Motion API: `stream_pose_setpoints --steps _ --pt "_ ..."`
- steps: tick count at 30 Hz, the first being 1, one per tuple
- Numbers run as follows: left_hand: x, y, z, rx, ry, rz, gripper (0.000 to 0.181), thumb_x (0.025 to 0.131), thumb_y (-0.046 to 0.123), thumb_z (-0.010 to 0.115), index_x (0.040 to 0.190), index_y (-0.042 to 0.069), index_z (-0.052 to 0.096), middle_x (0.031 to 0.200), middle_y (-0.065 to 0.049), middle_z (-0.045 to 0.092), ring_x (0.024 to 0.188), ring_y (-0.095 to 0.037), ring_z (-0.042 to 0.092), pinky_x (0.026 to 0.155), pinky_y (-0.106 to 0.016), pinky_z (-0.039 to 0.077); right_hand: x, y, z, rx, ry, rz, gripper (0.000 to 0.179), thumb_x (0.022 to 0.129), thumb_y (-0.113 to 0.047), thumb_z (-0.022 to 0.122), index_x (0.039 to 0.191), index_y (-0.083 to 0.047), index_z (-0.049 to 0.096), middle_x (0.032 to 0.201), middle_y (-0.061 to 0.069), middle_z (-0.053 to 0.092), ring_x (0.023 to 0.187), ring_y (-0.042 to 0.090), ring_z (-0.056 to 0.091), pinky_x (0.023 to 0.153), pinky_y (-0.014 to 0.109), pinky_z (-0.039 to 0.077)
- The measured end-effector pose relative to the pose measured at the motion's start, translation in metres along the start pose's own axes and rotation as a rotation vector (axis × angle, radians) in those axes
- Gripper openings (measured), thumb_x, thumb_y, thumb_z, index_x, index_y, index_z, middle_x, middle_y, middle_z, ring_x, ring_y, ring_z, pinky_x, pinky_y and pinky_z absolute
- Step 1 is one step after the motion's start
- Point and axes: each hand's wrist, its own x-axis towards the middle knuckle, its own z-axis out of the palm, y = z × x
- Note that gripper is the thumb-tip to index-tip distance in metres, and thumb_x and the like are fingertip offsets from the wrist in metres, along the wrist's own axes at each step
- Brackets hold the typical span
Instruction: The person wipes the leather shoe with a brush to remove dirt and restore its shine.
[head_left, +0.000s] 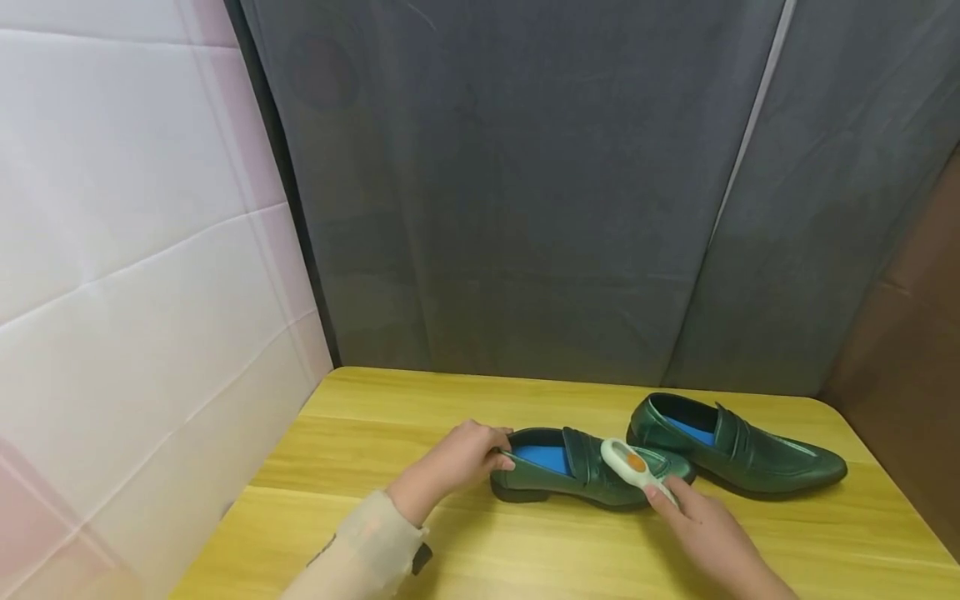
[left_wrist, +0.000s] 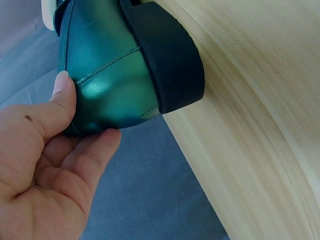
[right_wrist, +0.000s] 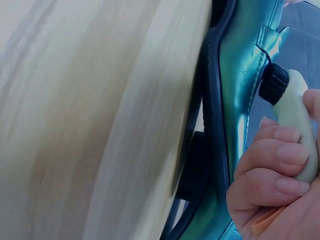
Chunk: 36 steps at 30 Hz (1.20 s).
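A dark green loafer [head_left: 600, 490] with a blue insole stands on the table, toe to the right. My left hand [head_left: 468, 454] pinches its heel rim, thumb on the side and fingers behind the back, as the left wrist view shows on the green heel [left_wrist: 112, 95]. In my right hand [head_left: 708, 529] is a small brush [head_left: 621, 460] with a pale green handle and an orange spot. The right wrist view shows its black bristles [right_wrist: 274, 84] facing the loafer's upper near the strap; whether they touch, I cannot tell. My right fingers curl round the handle.
A matching green loafer [head_left: 780, 471] stands behind and to the right, close to the first one's toe. Under both is a yellow wood-grain table [head_left: 360, 458] with rounded back corners. A grey curtain [head_left: 487, 208] hangs behind it, with a white panel [head_left: 135, 250] at the left.
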Motion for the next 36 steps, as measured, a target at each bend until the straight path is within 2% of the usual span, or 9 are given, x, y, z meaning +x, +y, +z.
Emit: stream_pose_setpoints --steps 2,5,8,10,13,21,25,32,36 --pt "0.0 0.0 -0.001 0.0 0.001 0.001 0.017 0.093 0.021 0.071 0.1 0.008 0.078 0.133 -0.016 0.067 0.096 -0.023 0.074 0.081 -0.026 0.059 0.0 0.0 0.0 -0.019 0.016 -0.003 0.06 0.101 -0.066 0.04 0.123 -0.013 0.059 0.087 0.002 0.06 0.077 0.018 0.052 0.066 0.034 0.041" --pt "0.001 0.001 -0.001 0.007 0.0 0.005 0.017 0.093 0.022 0.071 0.1 0.008 0.078 0.132 -0.015 0.068 0.098 -0.022 0.074 0.082 -0.026 0.059 0.001 -0.002 0.0 -0.034 0.033 0.001 0.061 0.101 -0.068 0.037 0.121 -0.015 0.06 0.084 0.002 0.059 0.076 0.018 0.052 0.064 0.034 0.04" --pt "0.001 0.001 -0.001 0.017 0.0 0.01 0.018 0.093 0.023 0.071 0.1 0.008 0.078 0.131 -0.015 0.068 0.099 -0.022 0.074 0.084 -0.027 0.06 0.003 -0.01 0.002 -0.002 0.031 -0.003 0.057 0.1 -0.068 0.038 0.112 -0.017 0.06 0.077 0.0 0.053 0.068 0.017 0.048 0.059 0.031 0.038" --pt "0.001 0.0 0.0 0.018 0.0 0.012 0.018 0.093 0.023 0.071 0.1 0.008 0.078 0.131 -0.014 0.068 0.099 -0.022 0.074 0.084 -0.027 0.06 0.005 -0.017 0.005 0.023 0.027 -0.015 0.053 0.1 -0.067 0.039 0.104 -0.018 0.058 0.069 0.0 0.045 0.061 0.016 0.041 0.056 0.029 0.033" --pt "0.001 0.0 0.0 0.02 -0.001 0.014 0.018 0.093 0.023 0.071 0.101 0.008 0.078 0.132 -0.014 0.068 0.098 -0.022 0.074 0.084 -0.027 0.06 0.009 -0.03 0.008 0.017 0.03 -0.047 0.051 0.1 -0.067 0.039 0.099 -0.02 0.056 0.067 -0.002 0.043 0.057 0.015 0.037 0.053 0.029 0.031" --pt "0.002 -0.001 0.001 0.011 0.005 0.019 0.018 0.092 0.024 0.072 0.099 0.008 0.078 0.129 -0.014 0.07 0.103 -0.023 0.074 0.084 -0.027 0.06 0.025 -0.055 0.013 -0.058 0.054 -0.118 0.053 0.1 -0.069 0.036 0.103 -0.02 0.056 0.066 -0.002 0.042 0.059 0.016 0.041 0.053 0.031 0.031" --pt "0.002 -0.001 0.002 0.005 0.0 0.009 0.018 0.092 0.024 0.072 0.1 0.009 0.078 0.13 -0.013 0.069 0.098 -0.022 0.074 0.081 -0.025 0.059 0.03 -0.051 0.011 -0.1 0.054 -0.085 0.058 0.102 -0.068 0.034 0.108 -0.015 0.055 0.067 0.0 0.041 0.059 0.017 0.042 0.052 0.032 0.031" --pt "0.0 0.002 0.003 -0.011 -0.003 -0.034 0.019 0.094 0.024 0.071 0.102 0.008 0.078 0.132 -0.014 0.068 0.089 -0.019 0.074 0.075 -0.021 0.057 0.027 -0.025 0.0 -0.149 0.039 -0.013 0.063 0.1 -0.073 0.026 0.106 -0.016 0.053 0.07 0.001 0.04 0.067 0.019 0.047 0.056 0.034 0.032" --pt "0.0 0.001 0.001 -0.014 0.0 -0.042 0.019 0.094 0.025 0.071 0.102 0.009 0.078 0.133 -0.014 0.067 0.085 -0.017 0.074 0.072 -0.019 0.054 0.023 -0.01 -0.012 -0.194 0.035 0.014 0.068 0.099 -0.075 0.026 0.112 -0.014 0.055 0.071 0.002 0.045 0.066 0.021 0.049 0.055 0.036 0.035"
